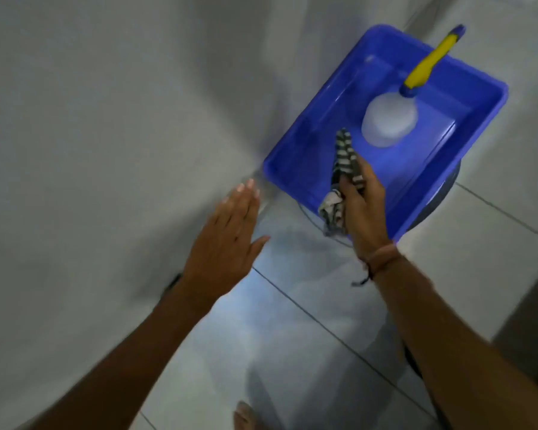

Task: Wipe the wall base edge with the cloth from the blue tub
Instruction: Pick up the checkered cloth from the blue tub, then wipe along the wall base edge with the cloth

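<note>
A blue tub stands on a low round stand in the corner, close to the white wall. My right hand is over the tub's near rim, closed around a grey and white striped cloth that hangs out on both sides of the fist. My left hand is flat with fingers apart, held in front of the wall just above the wall base edge. It holds nothing.
A clear spray bottle with a yellow and blue trigger head lies in the tub. Light floor tiles with dark grout lines stretch below. A bare foot shows at the bottom edge. A dark object sits at far right.
</note>
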